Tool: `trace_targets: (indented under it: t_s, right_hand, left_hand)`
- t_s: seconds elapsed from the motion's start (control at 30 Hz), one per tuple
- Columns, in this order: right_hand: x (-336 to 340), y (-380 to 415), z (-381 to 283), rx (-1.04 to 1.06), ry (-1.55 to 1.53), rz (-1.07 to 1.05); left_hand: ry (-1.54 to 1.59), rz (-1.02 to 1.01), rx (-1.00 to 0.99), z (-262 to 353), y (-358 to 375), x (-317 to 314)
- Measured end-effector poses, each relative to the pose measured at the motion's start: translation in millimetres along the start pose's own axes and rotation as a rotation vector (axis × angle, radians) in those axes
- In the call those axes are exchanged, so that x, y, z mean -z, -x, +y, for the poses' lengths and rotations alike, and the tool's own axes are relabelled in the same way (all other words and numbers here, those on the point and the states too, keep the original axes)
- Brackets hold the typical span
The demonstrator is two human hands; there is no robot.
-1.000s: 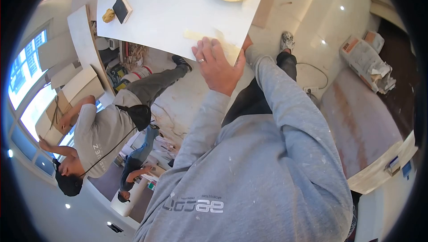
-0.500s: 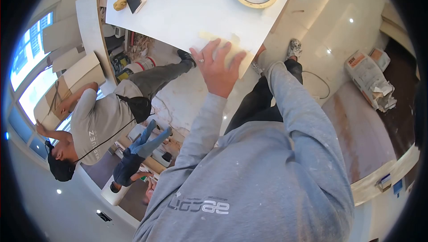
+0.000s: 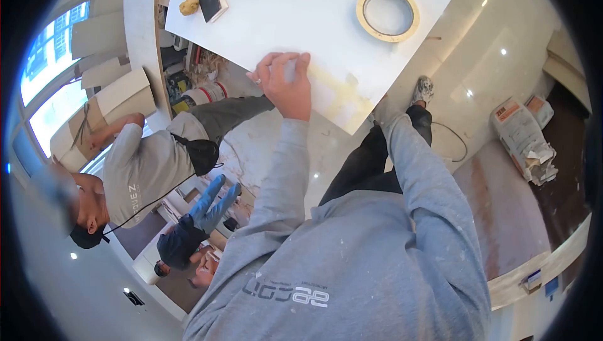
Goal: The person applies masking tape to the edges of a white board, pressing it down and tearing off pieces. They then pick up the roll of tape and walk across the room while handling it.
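Masking tape lies beside the left hand, fingers curled at the board, grip unclear.

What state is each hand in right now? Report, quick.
Left hand: fingers partly curled at the edge of the white board; whether it grips anything cannot be told.
Right hand: mostly hidden by the white board; cannot be told.

Yellowish tape lies on the white panel near one corner.
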State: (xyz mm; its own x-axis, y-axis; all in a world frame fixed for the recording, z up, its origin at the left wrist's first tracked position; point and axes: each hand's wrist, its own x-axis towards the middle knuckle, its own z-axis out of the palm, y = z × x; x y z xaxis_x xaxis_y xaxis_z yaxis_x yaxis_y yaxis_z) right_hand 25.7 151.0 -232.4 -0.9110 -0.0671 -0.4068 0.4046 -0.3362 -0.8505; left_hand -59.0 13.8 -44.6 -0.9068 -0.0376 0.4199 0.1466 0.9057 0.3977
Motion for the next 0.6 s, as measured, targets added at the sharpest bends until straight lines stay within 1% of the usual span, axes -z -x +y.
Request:
trace_targets:
  t_s: [0.1,0.2,0.27,0.33,0.4,0.47,0.5,0.6]
  right_hand:
    - [-4.6,1.1,0.8,-0.012,0.012,0.001]
    - [-10.4,2.1,4.5,-0.028,0.018,0.006]
    - [-13.8,2.0,7.7,-0.031,0.028,-0.001]
    - [-15.7,0.8,9.9,-0.038,0.037,-0.006]
    - [-16.6,-0.2,11.4,-0.056,0.042,-0.013]
    - [-12.7,-2.2,8.9,-0.058,0.052,-0.024]
    - [-10.7,-2.9,8.9,-0.062,0.059,-0.033]
    - [-3.9,0.3,10.5,-0.084,0.074,-0.061]
  left_hand:
    - [0.035,0.081,0.036,4.1,-7.9,0.3]
    - [0.146,0.135,0.224,-12.1,21.4,21.3]
    - [0.544,-0.068,0.543,-19.2,67.3,48.4]
    - [0.647,-0.400,0.758,-11.1,102.7,80.5]
    - [1.143,-0.549,1.176,-5.6,123.4,85.0]
    - [1.630,-0.584,1.356,-1.3,122.2,75.7]
    - [1.887,-0.588,1.424,3.3,115.2,66.8]
    - [1.962,-0.628,1.298,9.0,108.1,41.1]
